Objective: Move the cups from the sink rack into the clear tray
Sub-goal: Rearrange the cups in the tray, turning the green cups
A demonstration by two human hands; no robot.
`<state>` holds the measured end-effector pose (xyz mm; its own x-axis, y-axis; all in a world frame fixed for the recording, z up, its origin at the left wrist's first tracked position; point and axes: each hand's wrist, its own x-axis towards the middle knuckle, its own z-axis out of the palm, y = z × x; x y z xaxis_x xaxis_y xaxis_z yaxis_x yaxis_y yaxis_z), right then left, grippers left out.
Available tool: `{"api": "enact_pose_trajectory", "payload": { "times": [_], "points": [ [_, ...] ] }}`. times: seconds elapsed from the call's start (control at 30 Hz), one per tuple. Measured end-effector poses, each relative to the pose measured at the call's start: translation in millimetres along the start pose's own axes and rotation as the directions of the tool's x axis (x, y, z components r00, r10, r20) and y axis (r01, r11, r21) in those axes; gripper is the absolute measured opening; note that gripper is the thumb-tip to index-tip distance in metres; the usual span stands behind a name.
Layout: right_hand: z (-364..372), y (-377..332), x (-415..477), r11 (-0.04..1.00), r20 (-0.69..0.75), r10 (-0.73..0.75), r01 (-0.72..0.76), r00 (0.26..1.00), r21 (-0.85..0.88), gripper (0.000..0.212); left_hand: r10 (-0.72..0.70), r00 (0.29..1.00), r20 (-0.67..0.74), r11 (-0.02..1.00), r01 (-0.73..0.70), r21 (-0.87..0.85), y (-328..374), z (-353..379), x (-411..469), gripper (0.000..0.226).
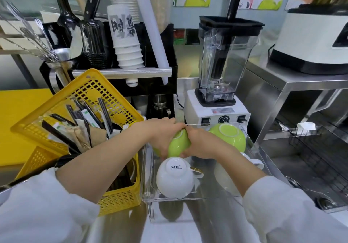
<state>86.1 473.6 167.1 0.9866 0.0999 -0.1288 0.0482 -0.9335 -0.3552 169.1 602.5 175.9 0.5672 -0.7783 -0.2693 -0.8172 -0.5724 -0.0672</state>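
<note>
Hands: left hand (pixel 160 135) and right hand (pixel 199 144) clamped together on green cup (pixel 178 144).
Place: over clear tray (pixel 252 148).
Risk: knocking white cup (pixel 175 178) just near.

A steel counter (pixel 120 224) carries the things. On it stand a clear tray (pixel 211 198) in the middle, a yellow basket (pixel 120 197) just beside it on the left, and a white blender (pixel 216 109) behind the tray.

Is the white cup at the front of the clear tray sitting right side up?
No, the white cup rests upside down in the clear tray, its printed base facing up.
</note>
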Motion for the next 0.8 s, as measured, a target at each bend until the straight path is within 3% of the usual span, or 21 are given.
{"api": "enact_pose_trajectory", "payload": {
  "times": [0.23,0.33,0.4,0.47,0.6,0.73,0.8],
  "points": [
    [-13.4,8.3,-1.9,0.993,-0.195,-0.091,0.105,0.977,0.060,0.081,-0.068,0.967,-0.246,0.996,0.052,-0.068,-6.1,-10.5,-19.3,0.114],
    [-23.0,4.9,-5.9,0.970,-0.375,-0.141,0.203,0.916,0.133,0.085,-0.181,0.899,-0.400,0.952,0.058,-0.302,-10.4,-24.0,-30.2,0.115],
    [-28.5,0.7,-11.0,0.950,-0.482,-0.153,0.263,0.863,0.171,0.087,-0.292,0.812,-0.505,0.851,-0.020,-0.525,-11.6,-30.1,-36.1,0.114],
    [-32.3,-2.5,-16.5,0.930,-0.556,-0.157,0.312,0.816,0.195,0.084,-0.423,0.719,-0.552,0.685,-0.145,-0.714,-8.9,-33.4,-41.0,0.111],
    [-32.4,-3.9,-23.2,0.917,-0.644,-0.186,0.366,0.742,0.157,0.068,-0.617,0.631,-0.471,0.178,-0.471,-0.864,7.7,-42.3,-49.2,0.092],
    [-31.0,-4.4,-25.3,0.903,-0.707,-0.330,0.427,0.626,-0.043,0.049,-0.662,0.721,-0.203,-0.339,-0.530,-0.777,22.1,-53.9,-55.1,0.066],
    [-30.7,-5.8,-25.6,0.880,-0.729,-0.412,0.445,0.546,-0.164,0.040,-0.619,0.782,-0.075,-0.529,-0.485,-0.697,26.0,-57.6,-59.0,0.063]
  ]
}}
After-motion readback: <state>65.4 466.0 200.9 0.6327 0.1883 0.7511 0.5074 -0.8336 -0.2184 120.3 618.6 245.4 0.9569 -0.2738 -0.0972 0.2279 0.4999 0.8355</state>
